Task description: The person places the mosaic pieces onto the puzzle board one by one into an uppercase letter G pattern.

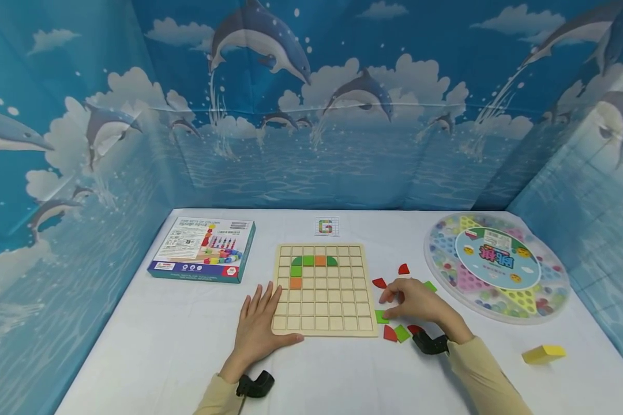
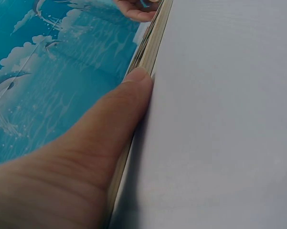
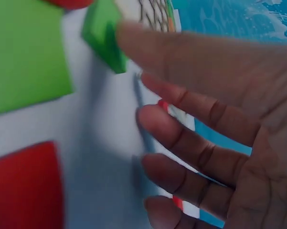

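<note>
A wooden grid board [image 1: 322, 311] lies on the white table. On it, green and orange tiles form a row with a short column down its left end; a rounded green tile [image 1: 332, 261] ends the row. My left hand [image 1: 256, 328] rests at the board's lower left corner, fingers spread, its thumb [image 2: 129, 93] along the front edge. Beside the board's right edge, the thumb of my right hand [image 1: 415, 300] touches a green square tile [image 1: 381, 317]. The other right fingers stay apart from that tile, loosely bent. Red rounded tiles [image 1: 390, 333] and green squares [image 1: 402, 333] lie around this hand.
Behind the board lies a small pattern card [image 1: 327, 226]. A boxed toy set [image 1: 202, 249] is at the left, a round Chinese checkers case [image 1: 498, 265] at the right. A yellow block [image 1: 544, 354] sits at the front right. Dolphin-print curtains [image 1: 311, 161] enclose the table.
</note>
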{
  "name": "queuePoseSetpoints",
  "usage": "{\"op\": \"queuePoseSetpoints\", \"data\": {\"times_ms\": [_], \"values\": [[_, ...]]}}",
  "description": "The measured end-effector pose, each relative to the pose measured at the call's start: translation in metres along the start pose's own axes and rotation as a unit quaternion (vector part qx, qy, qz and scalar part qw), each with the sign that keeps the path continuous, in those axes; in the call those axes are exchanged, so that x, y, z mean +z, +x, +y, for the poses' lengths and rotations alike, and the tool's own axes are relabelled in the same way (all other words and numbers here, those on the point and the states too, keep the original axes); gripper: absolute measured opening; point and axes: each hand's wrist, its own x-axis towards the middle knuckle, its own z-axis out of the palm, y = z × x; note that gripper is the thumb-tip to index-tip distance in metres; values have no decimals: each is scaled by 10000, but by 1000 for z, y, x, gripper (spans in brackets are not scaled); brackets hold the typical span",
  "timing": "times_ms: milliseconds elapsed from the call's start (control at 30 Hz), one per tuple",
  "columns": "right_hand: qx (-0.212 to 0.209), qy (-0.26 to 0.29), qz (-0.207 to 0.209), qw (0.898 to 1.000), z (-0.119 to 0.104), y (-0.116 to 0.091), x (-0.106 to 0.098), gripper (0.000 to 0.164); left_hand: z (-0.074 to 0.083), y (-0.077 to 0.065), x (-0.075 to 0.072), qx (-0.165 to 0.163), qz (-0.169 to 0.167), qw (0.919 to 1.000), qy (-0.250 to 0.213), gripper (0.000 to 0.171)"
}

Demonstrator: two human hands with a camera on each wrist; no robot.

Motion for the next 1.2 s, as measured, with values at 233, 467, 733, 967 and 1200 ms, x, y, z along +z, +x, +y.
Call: {"op": "queuePoseSetpoints", "data": {"times_ms": [233, 467, 733, 967, 1200], "values": [[-302, 145, -43, 9994, 9, -4, 2, 21, 1, 0, -2, 32, 51, 10000, -6, 113], [-92, -42, 118, 9999, 13, -7, -3, 19, 1, 0, -2, 29, 73, 10000, -30, 113], [207, -270, 291, 9990, 13, -10, 1, 24, 2, -1, -2, 9, 75, 9999, -68, 113], [500, -385, 393, 9972, 4, -10, 6, 25, 2, -1, -3, -38, -20, 10000, -65, 113], [579, -404, 426, 9966, -4, -11, 9, 26, 3, -1, -4, -69, -39, 9999, -80, 113]]}}
